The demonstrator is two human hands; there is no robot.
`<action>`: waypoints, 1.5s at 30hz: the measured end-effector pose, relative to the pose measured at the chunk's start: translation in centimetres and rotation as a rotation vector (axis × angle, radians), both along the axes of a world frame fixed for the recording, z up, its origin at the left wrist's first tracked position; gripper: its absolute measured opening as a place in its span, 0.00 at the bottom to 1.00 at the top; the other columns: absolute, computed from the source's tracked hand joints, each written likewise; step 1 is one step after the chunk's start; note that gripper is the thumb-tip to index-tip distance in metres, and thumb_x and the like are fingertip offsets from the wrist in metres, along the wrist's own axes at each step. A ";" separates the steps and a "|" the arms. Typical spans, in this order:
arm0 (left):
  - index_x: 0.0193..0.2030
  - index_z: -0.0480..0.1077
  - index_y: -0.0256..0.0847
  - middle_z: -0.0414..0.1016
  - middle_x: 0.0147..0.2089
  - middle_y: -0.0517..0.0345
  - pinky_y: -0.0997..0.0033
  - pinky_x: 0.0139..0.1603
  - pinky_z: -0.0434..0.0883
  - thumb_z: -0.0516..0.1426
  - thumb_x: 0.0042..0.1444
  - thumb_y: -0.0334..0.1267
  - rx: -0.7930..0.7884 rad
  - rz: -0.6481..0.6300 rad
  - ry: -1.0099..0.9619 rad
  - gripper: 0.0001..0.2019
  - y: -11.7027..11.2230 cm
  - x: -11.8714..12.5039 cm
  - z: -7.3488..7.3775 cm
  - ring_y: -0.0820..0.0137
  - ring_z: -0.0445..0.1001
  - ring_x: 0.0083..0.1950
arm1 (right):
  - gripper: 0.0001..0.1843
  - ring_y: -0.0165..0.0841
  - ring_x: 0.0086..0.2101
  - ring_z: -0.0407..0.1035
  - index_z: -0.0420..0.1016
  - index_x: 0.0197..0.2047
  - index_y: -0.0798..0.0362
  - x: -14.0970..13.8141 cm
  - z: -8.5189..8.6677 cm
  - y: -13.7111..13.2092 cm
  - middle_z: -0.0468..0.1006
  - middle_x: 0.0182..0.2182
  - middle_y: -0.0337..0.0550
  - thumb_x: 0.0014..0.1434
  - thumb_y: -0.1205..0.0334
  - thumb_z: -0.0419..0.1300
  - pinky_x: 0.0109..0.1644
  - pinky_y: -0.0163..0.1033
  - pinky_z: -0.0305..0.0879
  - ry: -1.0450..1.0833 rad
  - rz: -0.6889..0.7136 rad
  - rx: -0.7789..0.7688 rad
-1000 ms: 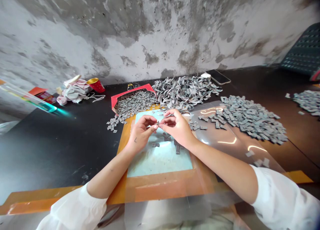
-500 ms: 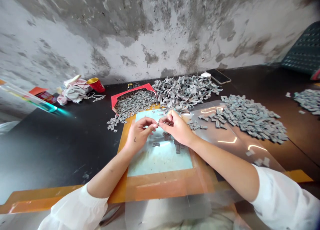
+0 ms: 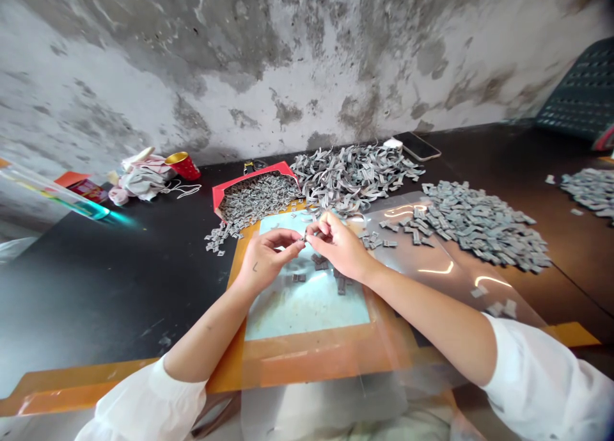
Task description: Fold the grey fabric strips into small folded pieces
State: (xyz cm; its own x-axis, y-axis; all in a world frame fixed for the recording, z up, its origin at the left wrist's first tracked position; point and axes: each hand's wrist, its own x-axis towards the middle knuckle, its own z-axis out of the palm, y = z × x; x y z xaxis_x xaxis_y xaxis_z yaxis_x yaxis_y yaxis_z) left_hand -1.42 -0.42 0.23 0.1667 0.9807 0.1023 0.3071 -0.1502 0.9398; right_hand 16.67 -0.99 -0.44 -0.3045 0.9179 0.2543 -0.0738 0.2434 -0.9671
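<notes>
Over glossy plastic (image 3: 432, 287), left hand (image 3: 266, 262) and right hand (image 3: 338, 248) pinch a grey piece (image 3: 304, 236).

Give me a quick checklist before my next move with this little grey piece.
Pinch: ok, left hand and right hand both hold the small grey piece.
Piece's condition: cannot tell, the fingers hide it.
Pale blue board: not ok, loose grey pieces lie on it.
Red box: not ok, spilled pieces lie on the black table.
Large grey pile: ok, apart from both hands.
</notes>
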 end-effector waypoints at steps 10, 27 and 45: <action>0.37 0.77 0.38 0.78 0.30 0.56 0.76 0.27 0.72 0.67 0.45 0.46 -0.093 -0.036 -0.100 0.15 0.3 -0.2 -0.6 0.72 0.73 0.28 | 0.15 0.26 0.27 0.58 0.49 0.31 0.48 0.2 -0.3 0.2 0.69 0.34 0.35 0.59 0.58 0.55 0.32 0.33 0.57 0.001 -0.042 0.018; 0.28 0.80 0.39 0.77 0.30 0.54 0.74 0.26 0.66 0.68 0.44 0.43 0.067 0.026 -0.027 0.10 0.4 -0.4 -0.2 0.71 0.71 0.30 | 0.14 0.26 0.28 0.62 0.53 0.31 0.49 0.2 -0.4 0.3 0.71 0.33 0.35 0.59 0.58 0.58 0.33 0.33 0.60 0.021 -0.058 0.012; 0.38 0.80 0.38 0.79 0.37 0.52 0.72 0.30 0.72 0.65 0.50 0.45 -0.051 -0.076 -0.092 0.13 0.3 -0.2 -0.6 0.72 0.75 0.30 | 0.11 0.29 0.25 0.72 0.81 0.35 0.53 0.6 -0.4 0.4 0.80 0.27 0.40 0.52 0.55 0.66 0.30 0.33 0.66 -0.117 -0.227 -0.041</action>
State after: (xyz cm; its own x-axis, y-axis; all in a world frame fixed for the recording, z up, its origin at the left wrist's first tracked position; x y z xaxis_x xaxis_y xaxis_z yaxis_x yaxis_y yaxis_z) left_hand -1.64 -0.11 -0.34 0.2333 0.9698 0.0710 0.2091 -0.1214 0.9703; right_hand 17.23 -0.59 -0.85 -0.1144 0.9750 0.1907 0.0909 0.2014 -0.9753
